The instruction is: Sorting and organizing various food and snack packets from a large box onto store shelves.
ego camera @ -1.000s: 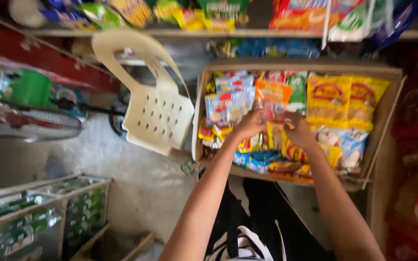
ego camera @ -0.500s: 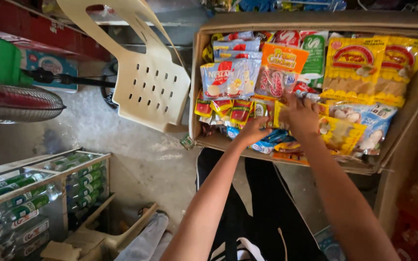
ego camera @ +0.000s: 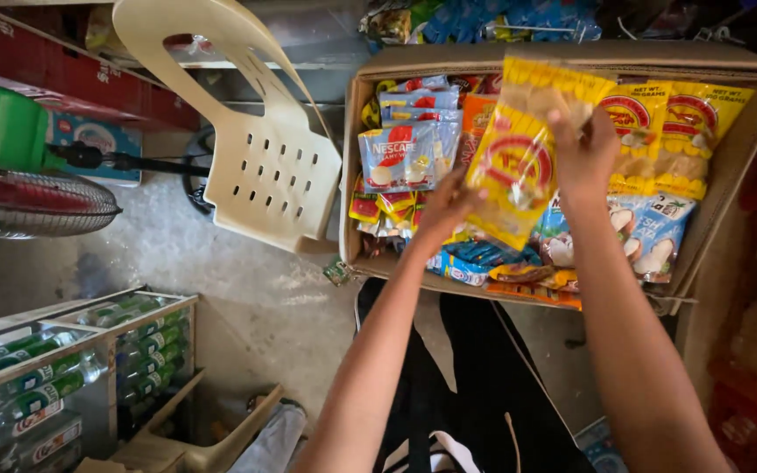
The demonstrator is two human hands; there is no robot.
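Both my hands hold a yellow snack packet (ego camera: 519, 153) with a red round mark, lifted above an open cardboard box (ego camera: 729, 175). My right hand (ego camera: 582, 149) grips its top edge; my left hand (ego camera: 447, 208) holds its lower left corner. The box is packed with sachets and packets: white-and-red strips (ego camera: 406, 153) at the left, matching yellow packets (ego camera: 668, 131) at the right, blue-and-white packets (ego camera: 650, 236) below them. My forearms reach up from the bottom of the view.
A cream plastic chair (ego camera: 260, 149) leans left of the box over a concrete floor (ego camera: 238, 289). A fan (ego camera: 19, 197) with a green part sits far left. A rack of green bottles (ego camera: 54, 377) stands at the lower left. Red crates (ego camera: 755, 385) line the right edge.
My hands were down among the packets in the box; now they have lifted a yellow packet up out of it. The camera has moved closer to the box.
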